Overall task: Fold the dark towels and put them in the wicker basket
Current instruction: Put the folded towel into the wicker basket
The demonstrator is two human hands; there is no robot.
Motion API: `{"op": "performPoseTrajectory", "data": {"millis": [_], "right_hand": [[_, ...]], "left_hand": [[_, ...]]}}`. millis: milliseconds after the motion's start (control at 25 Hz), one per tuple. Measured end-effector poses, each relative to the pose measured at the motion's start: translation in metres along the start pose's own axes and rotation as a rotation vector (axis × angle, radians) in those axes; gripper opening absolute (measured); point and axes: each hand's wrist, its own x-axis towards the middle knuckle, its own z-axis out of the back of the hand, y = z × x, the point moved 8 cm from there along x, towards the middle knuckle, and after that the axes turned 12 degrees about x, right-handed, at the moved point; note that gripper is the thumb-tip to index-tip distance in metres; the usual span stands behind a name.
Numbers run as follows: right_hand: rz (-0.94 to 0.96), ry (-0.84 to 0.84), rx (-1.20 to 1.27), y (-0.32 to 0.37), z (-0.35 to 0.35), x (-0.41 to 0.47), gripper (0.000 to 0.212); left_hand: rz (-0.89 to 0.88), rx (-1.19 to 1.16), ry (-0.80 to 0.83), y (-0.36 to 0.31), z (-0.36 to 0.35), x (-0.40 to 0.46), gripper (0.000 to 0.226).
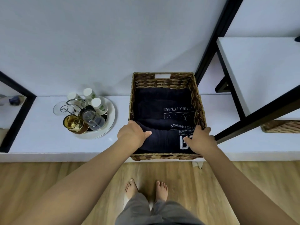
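Left hand (131, 133) and right hand (198, 140) are curled gripping the soft, limp dark folded towel (162, 140) by its ends, lower centre, inside the woven wicker basket (164, 157).

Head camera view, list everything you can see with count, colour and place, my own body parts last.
wicker basket: one, brown, on the white shelf, centre.
dark towels: several folded, navy with white print, inside the basket; exact count unclear.
white shelf: one, along the wall.
round tray: one, white, on the shelf left of the basket.
small bottles: three, white-capped, on the tray.
gold jar: one, on the tray.
second basket: one, brown, far right.
left hand: grips the nearest towel.
right hand: grips the same towel.
bare feet: two, on the wooden floor.
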Motion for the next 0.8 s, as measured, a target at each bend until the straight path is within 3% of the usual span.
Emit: {"op": "performPoseTrajectory", "data": {"millis": [160, 280, 480, 560, 640, 800], "right_hand": [[0.013, 0.024, -0.05, 0.01, 0.001, 0.01, 0.056], [0.083, -0.012, -0.226, 0.009, -0.016, 0.012, 0.058], [0.188, -0.006, -0.562, 0.013, -0.016, 0.025, 0.064], [0.252, 0.042, -0.666, 0.019, -0.024, 0.024, 0.057], [0.269, 0.134, -0.722, 0.02, -0.036, 0.024, 0.051], [0.252, 0.243, -0.663, 0.015, -0.045, 0.038, 0.069]], "left_hand": [[-0.017, 0.074, 0.022, -0.012, -0.005, 0.004, 0.088], [-0.131, 0.23, 0.037, -0.028, -0.027, 0.009, 0.069], [-0.402, 0.631, -0.166, -0.059, -0.024, 0.018, 0.046], [-0.531, 0.626, -0.082, -0.071, -0.036, 0.018, 0.045], [-0.551, 0.596, -0.001, -0.073, -0.044, 0.025, 0.047], [-0.574, 0.541, 0.023, -0.078, -0.063, 0.04, 0.054]]}}
